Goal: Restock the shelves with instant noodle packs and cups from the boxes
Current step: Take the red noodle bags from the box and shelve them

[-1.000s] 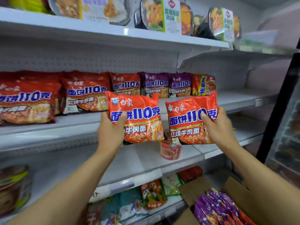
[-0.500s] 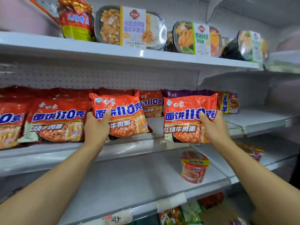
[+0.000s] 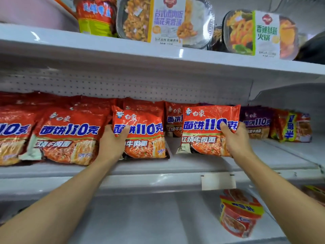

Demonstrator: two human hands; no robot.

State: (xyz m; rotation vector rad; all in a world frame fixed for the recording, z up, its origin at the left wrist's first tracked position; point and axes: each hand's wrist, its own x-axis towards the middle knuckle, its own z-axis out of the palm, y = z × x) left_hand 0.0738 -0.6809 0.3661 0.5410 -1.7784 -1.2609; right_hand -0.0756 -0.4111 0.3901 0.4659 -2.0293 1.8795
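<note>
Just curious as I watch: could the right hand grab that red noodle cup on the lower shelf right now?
Probably not right away. The right hand grips an orange noodle pack on the middle shelf. The red noodle cup stands uncovered below, so the path looks free once the hand lets go.

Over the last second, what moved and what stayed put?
Both hands carried their orange noodle packs up from in front of the lower shelf onto the middle shelf. The left hand has its pack standing beside the red row; the right hand holds its pack at the gap. Grips unchanged; the shelved stock stayed put.
</note>
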